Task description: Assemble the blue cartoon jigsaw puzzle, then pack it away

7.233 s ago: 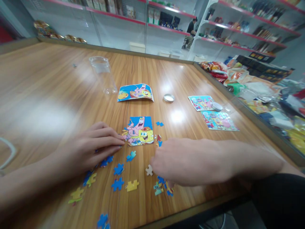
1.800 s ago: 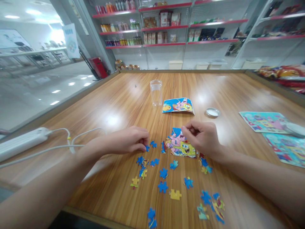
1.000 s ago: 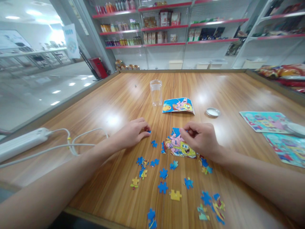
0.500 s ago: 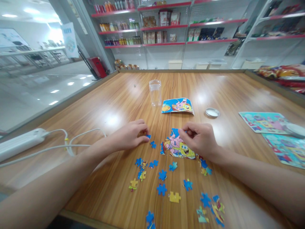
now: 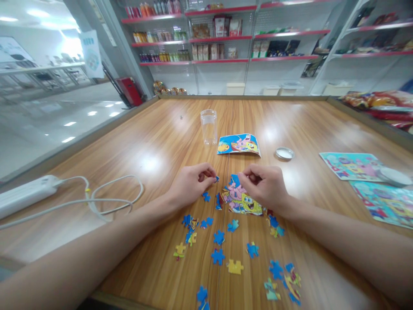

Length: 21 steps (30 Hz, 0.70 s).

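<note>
Between the thumb and fingers of my left hand (image 5: 195, 183) a small blue puzzle piece (image 5: 217, 178) is pinched, just left of the partly joined jigsaw puzzle (image 5: 245, 200). The joined part shows pink and yellow cartoon figures. My right hand (image 5: 266, 185) is closed over the puzzle's upper right side, fingertips at its top edge; whether anything is in them is hidden. Several loose pieces lie nearer me, among them a yellow piece (image 5: 235, 267) and a blue piece (image 5: 218, 256). A picture card (image 5: 239, 144) with similar figures lies beyond the puzzle.
A clear plastic jar (image 5: 209, 127) stands behind the card, and a round lid (image 5: 284, 153) lies to its right. Two more picture sheets (image 5: 383, 200) are at the right under a white lid (image 5: 395, 176). On the left are a power strip (image 5: 29, 196) and looping white cable (image 5: 142, 189).
My left hand has moved right, carrying the blue piece closer to the joined puzzle. My right hand stays at the puzzle's upper right, and the view has shifted slightly.
</note>
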Tool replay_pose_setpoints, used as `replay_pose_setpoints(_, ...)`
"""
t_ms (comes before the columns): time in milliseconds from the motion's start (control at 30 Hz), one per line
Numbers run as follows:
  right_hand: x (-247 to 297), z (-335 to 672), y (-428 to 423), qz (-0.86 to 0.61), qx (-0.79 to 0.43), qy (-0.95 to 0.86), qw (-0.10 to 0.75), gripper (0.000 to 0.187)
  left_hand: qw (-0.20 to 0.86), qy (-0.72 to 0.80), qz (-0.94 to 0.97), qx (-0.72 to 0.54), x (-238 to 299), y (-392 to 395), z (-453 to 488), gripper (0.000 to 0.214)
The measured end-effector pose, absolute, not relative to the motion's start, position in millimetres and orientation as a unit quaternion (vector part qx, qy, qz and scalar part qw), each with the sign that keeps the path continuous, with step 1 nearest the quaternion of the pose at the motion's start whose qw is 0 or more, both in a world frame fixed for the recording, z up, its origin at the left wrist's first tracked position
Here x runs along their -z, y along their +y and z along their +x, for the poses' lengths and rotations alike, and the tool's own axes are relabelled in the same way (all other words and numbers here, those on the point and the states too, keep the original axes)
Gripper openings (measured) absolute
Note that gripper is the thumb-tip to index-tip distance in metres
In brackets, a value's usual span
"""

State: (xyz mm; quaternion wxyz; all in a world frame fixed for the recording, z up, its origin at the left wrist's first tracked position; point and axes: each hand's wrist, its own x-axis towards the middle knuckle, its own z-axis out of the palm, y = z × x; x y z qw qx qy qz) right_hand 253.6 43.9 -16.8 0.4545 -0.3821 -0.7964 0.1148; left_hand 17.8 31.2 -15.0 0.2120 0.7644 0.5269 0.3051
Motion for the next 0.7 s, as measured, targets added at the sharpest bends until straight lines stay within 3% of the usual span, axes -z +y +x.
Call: replay_pose_setpoints(700, 13.3, 264.3, 46.3, -0.416, -0.115, -0.784, 0.447, 0.028, 0.144, 0.371, 0.865, -0.306, 25.6, 42.9, 22.5, 0.038)
